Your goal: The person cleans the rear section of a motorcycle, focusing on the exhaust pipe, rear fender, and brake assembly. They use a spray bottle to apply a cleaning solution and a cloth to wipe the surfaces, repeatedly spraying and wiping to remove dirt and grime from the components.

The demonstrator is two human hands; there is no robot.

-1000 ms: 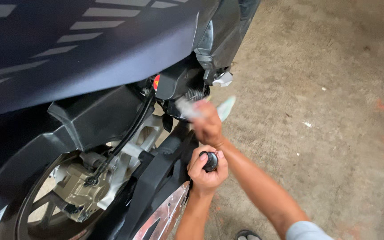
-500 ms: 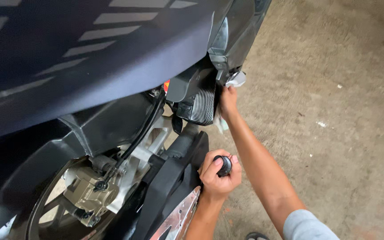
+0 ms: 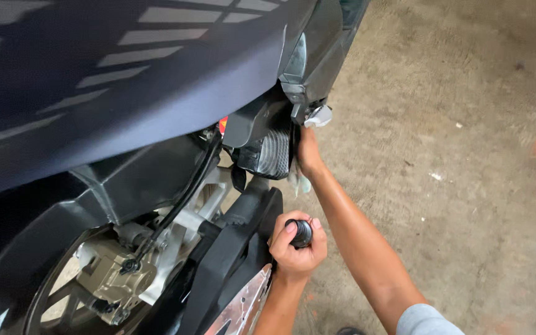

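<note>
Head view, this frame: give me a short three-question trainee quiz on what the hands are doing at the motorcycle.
1. True or false: the left hand is closed around a small black round-ended handle.
2. What does the right hand hold against the motorcycle's dark rear bodywork?
A. a pale cloth
B. a hammer
C. a tyre
3. Fill in: beneath the dark seat panel, the metallic brake ______ sits by the wheel at lower left.

Key
1. True.
2. A: the pale cloth hangs below that hand.
3. Caliper.
</note>
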